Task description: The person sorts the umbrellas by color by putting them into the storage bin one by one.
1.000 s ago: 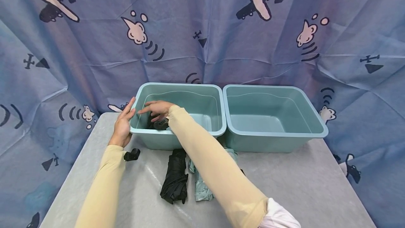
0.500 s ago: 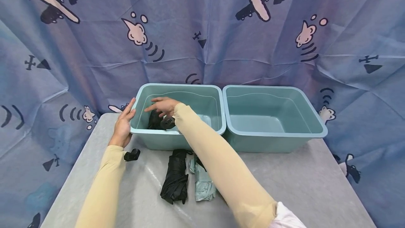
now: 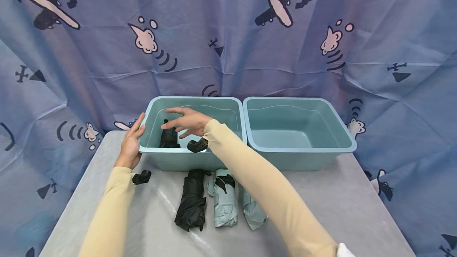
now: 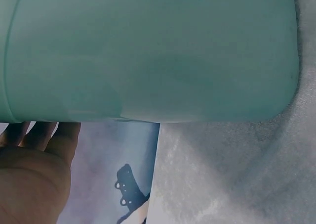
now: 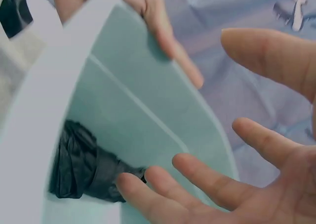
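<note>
A folded black umbrella [image 3: 169, 137] stands inside the left teal bin [image 3: 192, 160], at its left end. Over the bin, up and to the right of that umbrella, my right hand [image 3: 191, 122] has its fingers spread and holds nothing. The right wrist view shows the same umbrella [image 5: 81, 164] beyond the fingertips, apart from them as far as I can tell. At the bin's left end my left hand [image 3: 130, 146] rests against the outside, fingers fairly straight along the rim. Part of that hand [image 4: 34, 179] shows below the bin wall in the left wrist view.
A second teal bin [image 3: 301, 161] stands close on the right. In front of the bins lie a folded black umbrella [image 3: 191, 201] and two pale green ones, the middle umbrella [image 3: 225, 201] and the right umbrella [image 3: 253, 211], partly behind my right forearm. A patterned curtain [image 3: 228, 31] hangs behind.
My right hand has moved up and right, away from the black umbrella in the bin. The right forearm shifts right, uncovering another pale green umbrella. My left hand stays on the bin.
</note>
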The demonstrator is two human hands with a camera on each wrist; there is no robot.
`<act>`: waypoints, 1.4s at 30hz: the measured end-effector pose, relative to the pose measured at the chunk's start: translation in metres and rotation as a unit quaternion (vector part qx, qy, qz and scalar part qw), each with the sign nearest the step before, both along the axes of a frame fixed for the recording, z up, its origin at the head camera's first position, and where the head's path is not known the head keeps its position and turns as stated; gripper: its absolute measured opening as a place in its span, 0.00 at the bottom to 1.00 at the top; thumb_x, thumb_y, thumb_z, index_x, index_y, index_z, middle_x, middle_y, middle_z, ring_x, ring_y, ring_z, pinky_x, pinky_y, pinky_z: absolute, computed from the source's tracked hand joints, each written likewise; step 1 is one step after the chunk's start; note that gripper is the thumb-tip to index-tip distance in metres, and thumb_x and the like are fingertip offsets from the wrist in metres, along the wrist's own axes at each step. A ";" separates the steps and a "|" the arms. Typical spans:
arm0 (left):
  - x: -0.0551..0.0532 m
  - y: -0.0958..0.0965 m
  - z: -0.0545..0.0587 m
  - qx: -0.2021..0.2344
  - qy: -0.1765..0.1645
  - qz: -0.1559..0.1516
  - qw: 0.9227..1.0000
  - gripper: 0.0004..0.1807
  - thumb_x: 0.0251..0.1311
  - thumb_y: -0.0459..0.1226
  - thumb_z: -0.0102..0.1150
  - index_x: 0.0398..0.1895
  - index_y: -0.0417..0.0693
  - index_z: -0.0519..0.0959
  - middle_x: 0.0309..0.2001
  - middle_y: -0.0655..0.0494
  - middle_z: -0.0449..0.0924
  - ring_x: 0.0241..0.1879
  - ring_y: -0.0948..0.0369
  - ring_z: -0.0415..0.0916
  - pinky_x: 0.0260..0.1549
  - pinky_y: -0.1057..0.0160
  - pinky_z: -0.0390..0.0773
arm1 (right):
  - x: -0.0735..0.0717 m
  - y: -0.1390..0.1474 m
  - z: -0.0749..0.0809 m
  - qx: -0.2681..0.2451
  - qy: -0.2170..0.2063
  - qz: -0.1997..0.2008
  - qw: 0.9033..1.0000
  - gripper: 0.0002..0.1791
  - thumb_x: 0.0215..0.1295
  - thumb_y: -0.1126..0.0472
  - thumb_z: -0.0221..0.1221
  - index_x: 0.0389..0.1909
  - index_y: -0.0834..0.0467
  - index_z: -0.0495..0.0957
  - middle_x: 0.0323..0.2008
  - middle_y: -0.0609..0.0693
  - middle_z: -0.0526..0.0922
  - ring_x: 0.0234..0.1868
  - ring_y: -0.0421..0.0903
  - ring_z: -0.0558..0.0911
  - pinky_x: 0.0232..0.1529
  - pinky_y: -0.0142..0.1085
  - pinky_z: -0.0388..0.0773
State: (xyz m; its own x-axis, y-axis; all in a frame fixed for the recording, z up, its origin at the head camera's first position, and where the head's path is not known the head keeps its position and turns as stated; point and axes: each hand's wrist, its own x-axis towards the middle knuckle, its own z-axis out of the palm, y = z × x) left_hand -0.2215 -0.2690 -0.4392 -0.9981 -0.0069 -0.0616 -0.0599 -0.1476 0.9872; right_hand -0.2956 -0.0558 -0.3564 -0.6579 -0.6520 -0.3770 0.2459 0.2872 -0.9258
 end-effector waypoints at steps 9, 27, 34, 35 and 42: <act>0.001 0.000 0.000 0.007 0.001 0.001 1.000 0.31 0.82 0.47 0.36 0.83 0.70 0.44 0.83 0.59 0.37 0.79 0.51 0.44 0.71 0.51 0.57 | 0.034 0.040 0.021 -0.067 0.058 0.033 0.996 0.39 0.67 0.63 0.67 0.76 0.42 0.64 0.66 0.55 0.72 0.62 0.49 0.78 0.59 0.48 0.77; 0.005 0.002 0.002 0.008 -0.005 0.004 1.000 0.31 0.82 0.48 0.37 0.83 0.69 0.44 0.83 0.59 0.37 0.78 0.53 0.44 0.72 0.52 0.55 | 0.100 0.127 0.024 -0.118 0.157 0.030 0.980 0.39 0.67 0.63 0.67 0.76 0.41 0.64 0.67 0.51 0.73 0.65 0.51 0.75 0.62 0.47 0.74; 0.005 0.002 0.002 -0.002 -0.013 0.012 1.000 0.31 0.81 0.50 0.37 0.82 0.73 0.45 0.83 0.61 0.37 0.79 0.54 0.43 0.73 0.48 0.51 | 0.117 0.160 0.011 -0.121 0.160 0.007 0.980 0.39 0.67 0.62 0.67 0.76 0.40 0.64 0.68 0.51 0.73 0.67 0.52 0.74 0.63 0.50 0.73; 0.005 0.002 0.002 0.000 -0.012 0.012 1.000 0.31 0.81 0.49 0.37 0.82 0.73 0.45 0.83 0.61 0.36 0.79 0.54 0.42 0.74 0.47 0.50 | 0.120 0.164 0.008 -0.121 0.159 0.004 0.980 0.40 0.66 0.62 0.67 0.76 0.41 0.64 0.68 0.51 0.73 0.67 0.52 0.74 0.63 0.50 0.73; 0.005 0.003 0.002 0.005 -0.006 0.009 1.000 0.31 0.82 0.48 0.36 0.83 0.68 0.43 0.83 0.61 0.35 0.79 0.54 0.41 0.74 0.47 0.48 | 0.134 0.192 -0.006 -0.121 0.163 -0.018 0.979 0.41 0.67 0.65 0.66 0.77 0.43 0.62 0.69 0.56 0.70 0.67 0.54 0.73 0.61 0.51 0.74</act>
